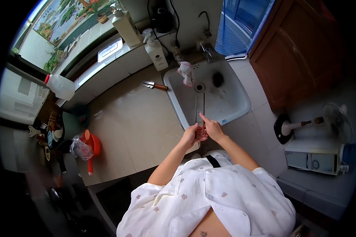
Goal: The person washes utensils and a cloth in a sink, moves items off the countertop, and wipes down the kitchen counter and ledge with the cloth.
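Note:
Two long thin rods (pixel 203 103), perhaps tongs or chopsticks, reach from my hands over the white sink (pixel 235 93) toward its drain. My left hand (pixel 192 134) has its fingers wrapped round their near end at the sink's front edge. Beside it, my right hand (pixel 212 128) grips the same end, with one finger stretched along a rod. A pink and white cloth (pixel 186 74) hangs at the tap on the sink's back left. A dark round patch or object (pixel 217 79) lies in the basin, right of the drain.
A wooden-handled tool (pixel 155 85) lies on the counter (pixel 134 130) left of the sink. Pump bottles (pixel 156 55) stand behind it. An orange-red dipper (pixel 94 146) and plastic bag are at the counter's left. A second tap (pixel 205 49) stands behind the basin.

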`<state>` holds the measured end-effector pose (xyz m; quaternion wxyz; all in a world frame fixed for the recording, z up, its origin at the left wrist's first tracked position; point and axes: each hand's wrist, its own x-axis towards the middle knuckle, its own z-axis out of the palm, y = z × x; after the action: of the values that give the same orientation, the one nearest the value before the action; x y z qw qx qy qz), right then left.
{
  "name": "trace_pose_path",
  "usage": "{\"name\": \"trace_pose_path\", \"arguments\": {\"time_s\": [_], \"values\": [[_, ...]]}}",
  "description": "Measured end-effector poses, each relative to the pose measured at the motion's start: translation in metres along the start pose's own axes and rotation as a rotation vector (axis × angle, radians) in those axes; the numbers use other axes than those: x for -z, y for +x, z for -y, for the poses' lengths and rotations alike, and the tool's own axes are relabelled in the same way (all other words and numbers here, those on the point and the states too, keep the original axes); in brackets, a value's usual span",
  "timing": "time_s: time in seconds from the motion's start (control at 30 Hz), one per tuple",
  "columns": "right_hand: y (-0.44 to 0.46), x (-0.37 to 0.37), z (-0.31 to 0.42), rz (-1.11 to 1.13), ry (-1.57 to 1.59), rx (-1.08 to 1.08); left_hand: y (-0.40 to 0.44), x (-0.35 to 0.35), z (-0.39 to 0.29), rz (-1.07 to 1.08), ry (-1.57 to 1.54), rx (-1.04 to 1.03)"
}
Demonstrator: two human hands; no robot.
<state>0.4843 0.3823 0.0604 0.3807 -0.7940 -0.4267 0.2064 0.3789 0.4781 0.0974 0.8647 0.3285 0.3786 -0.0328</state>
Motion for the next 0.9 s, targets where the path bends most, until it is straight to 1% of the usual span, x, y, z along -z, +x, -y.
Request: {"name": "trace_pose_path", "arguments": {"time_s": [0.07, 0.13, 0.2, 0.23, 0.27, 0.3, 0.37, 0.43, 0.5, 0.53, 0.6, 0.67, 0.73, 0.77, 0.83, 0.9], "values": [[-0.001, -0.006, -0.014, -0.008, 0.015, 0.008, 0.032, 0.014, 0.014, 0.118, 0.032, 0.115], [0.001, -0.009, -0.024, 0.007, 0.032, 0.104, 0.047, 0.011, 0.020, 0.089, 0.035, 0.161], [0.010, 0.004, -0.030, 0.045, 0.045, 0.093, 0.071, 0.020, 0.025, 0.118, -0.004, 0.222], [0.021, 0.024, -0.019, 0.155, -0.203, 0.014, 0.074, 0.014, 0.018, 0.058, 0.071, 0.201], [0.036, 0.038, -0.016, 0.261, -0.450, -0.063, 0.080, 0.010, 0.011, 0.054, 0.069, 0.194], [0.055, 0.042, -0.040, 0.009, -0.172, -0.036, 0.089, 0.006, 0.004, -0.003, 0.145, 0.185], [0.113, 0.075, -0.053, -0.209, -0.008, -0.087, 0.109, 0.003, -0.006, -0.102, 0.253, 0.133], [0.183, 0.103, -0.066, -0.408, 0.065, 0.082, 0.133, 0.000, -0.014, -0.151, 0.300, 0.049], [0.246, 0.119, -0.074, -0.598, -0.194, 0.363, 0.154, -0.009, -0.022, -0.201, 0.308, 0.028], [0.268, 0.123, -0.080, -0.577, -0.179, 0.369, 0.165, -0.011, -0.023, -0.214, 0.282, -0.001], [0.297, 0.128, -0.089, -0.196, -0.283, 0.227, 0.181, -0.017, -0.025, -0.246, 0.249, -0.019], [0.307, 0.131, -0.095, -0.154, -0.277, 0.232, 0.195, -0.025, -0.027, -0.254, 0.239, -0.024], [0.309, 0.137, -0.100, -0.079, -0.233, 0.328, 0.204, -0.032, -0.028, -0.281, 0.191, -0.024], [0.310, 0.141, -0.101, -0.058, -0.227, 0.326, 0.206, -0.035, -0.027, -0.294, 0.158, -0.034], [0.319, 0.149, -0.106, 0.052, -0.144, 0.423, 0.209, -0.040, -0.030, -0.315, 0.157, -0.033], [0.323, 0.154, -0.109, 0.082, -0.136, 0.458, 0.214, -0.043, -0.034, -0.330, 0.163, -0.039]]}}
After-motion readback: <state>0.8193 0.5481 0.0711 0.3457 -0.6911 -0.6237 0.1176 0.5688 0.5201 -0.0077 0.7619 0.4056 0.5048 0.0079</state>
